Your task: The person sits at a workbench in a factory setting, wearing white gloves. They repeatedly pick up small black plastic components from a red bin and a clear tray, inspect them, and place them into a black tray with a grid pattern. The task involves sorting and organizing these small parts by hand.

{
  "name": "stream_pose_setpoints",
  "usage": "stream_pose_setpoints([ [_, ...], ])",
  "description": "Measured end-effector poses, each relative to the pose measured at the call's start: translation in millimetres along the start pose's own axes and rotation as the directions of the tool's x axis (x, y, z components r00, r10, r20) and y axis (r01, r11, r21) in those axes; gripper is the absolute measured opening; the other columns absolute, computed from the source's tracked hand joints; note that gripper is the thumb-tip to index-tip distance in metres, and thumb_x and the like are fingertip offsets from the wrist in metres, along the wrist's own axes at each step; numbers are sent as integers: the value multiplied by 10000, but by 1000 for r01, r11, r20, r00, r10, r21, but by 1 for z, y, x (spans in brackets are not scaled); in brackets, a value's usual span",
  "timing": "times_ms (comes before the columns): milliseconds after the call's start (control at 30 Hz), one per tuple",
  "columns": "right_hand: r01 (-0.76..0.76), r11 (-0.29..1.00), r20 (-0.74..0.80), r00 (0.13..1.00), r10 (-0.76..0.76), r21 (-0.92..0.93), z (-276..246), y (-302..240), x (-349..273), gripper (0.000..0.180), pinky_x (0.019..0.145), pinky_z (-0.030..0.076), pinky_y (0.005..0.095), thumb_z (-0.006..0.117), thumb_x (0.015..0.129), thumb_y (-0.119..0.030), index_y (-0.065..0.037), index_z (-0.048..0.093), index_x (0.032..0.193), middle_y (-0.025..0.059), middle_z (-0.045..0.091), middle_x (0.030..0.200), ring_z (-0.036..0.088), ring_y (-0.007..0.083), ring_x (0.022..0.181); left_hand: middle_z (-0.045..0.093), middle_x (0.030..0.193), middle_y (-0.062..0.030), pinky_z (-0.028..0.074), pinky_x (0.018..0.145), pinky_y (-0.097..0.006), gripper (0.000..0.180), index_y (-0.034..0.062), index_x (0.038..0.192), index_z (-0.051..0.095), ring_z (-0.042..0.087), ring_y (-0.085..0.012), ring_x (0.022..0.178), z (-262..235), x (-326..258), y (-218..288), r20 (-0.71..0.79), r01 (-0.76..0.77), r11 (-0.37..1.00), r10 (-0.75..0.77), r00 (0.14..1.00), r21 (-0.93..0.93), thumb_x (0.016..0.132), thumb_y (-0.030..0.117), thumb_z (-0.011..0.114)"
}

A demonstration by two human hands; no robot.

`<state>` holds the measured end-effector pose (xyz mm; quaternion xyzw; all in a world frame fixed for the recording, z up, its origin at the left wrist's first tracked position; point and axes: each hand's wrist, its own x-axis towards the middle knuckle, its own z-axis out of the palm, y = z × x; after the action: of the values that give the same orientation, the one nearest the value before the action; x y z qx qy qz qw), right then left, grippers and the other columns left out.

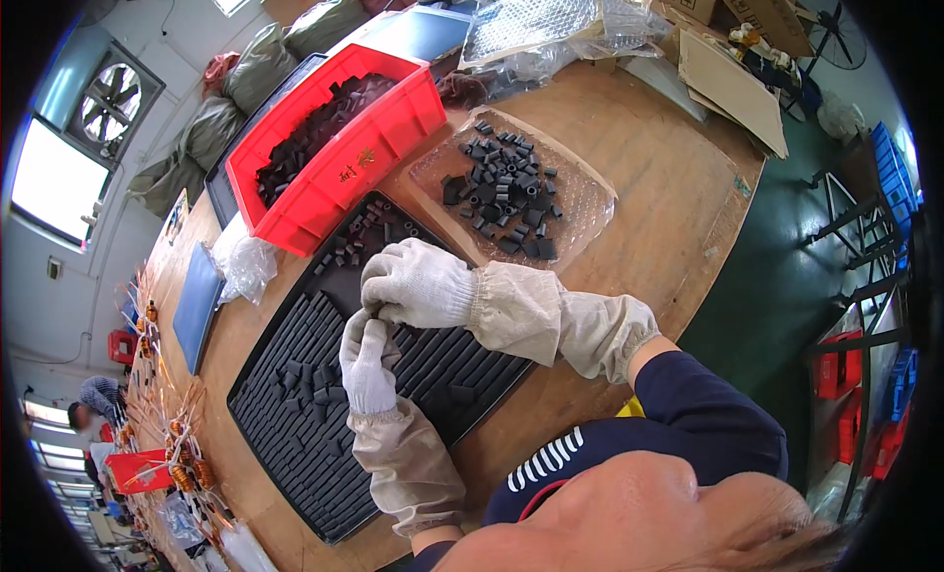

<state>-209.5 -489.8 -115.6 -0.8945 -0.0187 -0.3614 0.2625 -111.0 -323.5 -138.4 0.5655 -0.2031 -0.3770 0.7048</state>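
Workshop setting: a long wooden tabletop [649, 179] runs away from me, with a wall fan [110, 100] and windows at the far left and green flooring to my right. Directly before me on the tabletop lies a large black tray [295, 444], most of it filled with dark pieces laid in tidy rows; loose pieces lie scattered at its far end. My left hand [368, 361] and my right hand [418, 282], both in white work gloves with beige sleeve covers, meet over the middle of this tray. The fingertips of both are pinched together on a small dark piece [377, 316], which is held just above the rows; its exact shape cannot be made out. Beyond the tray stands a red plastic bin [339, 164], heaped with the same dark parts. To its right, a clear plastic tray [580, 203] carries a loose scatter of small black cylindrical parts [506, 189]. Clear plastic packaging [536, 17] and cardboard sheets [733, 81] lie at the far end of the tabletop. A blue flat panel [197, 297] rests at the left edge.
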Motion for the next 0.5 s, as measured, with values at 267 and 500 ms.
stream_pose_setpoints([
  [267, 56, 997, -5, 998, -56, -50, -5, 5, -1, 212, 802, 517, 408, 788, 680, -215, -145, 693, 856, 30, 670, 964, 653, 256, 935, 629, 886, 11, 346, 538, -157, 253, 31, 1211, 621, 425, 1, 611, 9, -2, 0, -18, 5, 1000, -5, 1000, 10, 1003, 173, 602],
  [500, -25, 1000, -2, 1000, 25, -15, -29, -1, 15, 189, 789, 526, 425, 783, 708, -177, -94, 688, 849, 86, 679, 893, 661, 298, 876, 663, 935, 4, 389, 560, -186, 305, 46, 1275, 631, 460, -12, 634, -7, 2, 10, -39, -59, 997, 61, 997, 41, 1009, 189, 588],
])
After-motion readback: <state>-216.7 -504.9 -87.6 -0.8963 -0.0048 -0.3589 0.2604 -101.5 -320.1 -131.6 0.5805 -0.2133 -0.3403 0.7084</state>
